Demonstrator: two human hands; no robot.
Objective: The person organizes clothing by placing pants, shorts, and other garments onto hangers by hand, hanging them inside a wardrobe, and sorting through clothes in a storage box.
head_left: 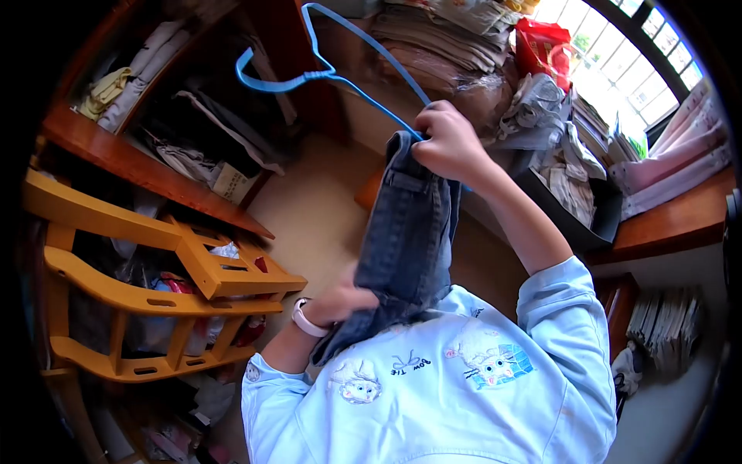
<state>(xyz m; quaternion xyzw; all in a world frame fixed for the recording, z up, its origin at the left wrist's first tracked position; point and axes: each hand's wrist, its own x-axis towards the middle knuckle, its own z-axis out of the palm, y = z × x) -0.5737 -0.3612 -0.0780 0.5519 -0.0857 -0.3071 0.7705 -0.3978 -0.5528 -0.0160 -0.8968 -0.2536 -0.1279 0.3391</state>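
Observation:
My right hand is closed around one side of a blue clothes hanger, at the top of a pair of dark blue jeans. The hanger's hook points to the left, and part of its frame is hidden behind my hand and the jeans. The jeans hang folded lengthwise down to my light blue shirt. Lower down, my left hand, with a pale band on the wrist, touches the left edge of the jeans. Motion blurs its fingers, so their grip is unclear.
An orange-yellow wooden rack with bags inside stands at left, below a wooden cabinet holding clothes. Stacked folded cloth, a red bag and a dark box line the window side. Books sit lower right.

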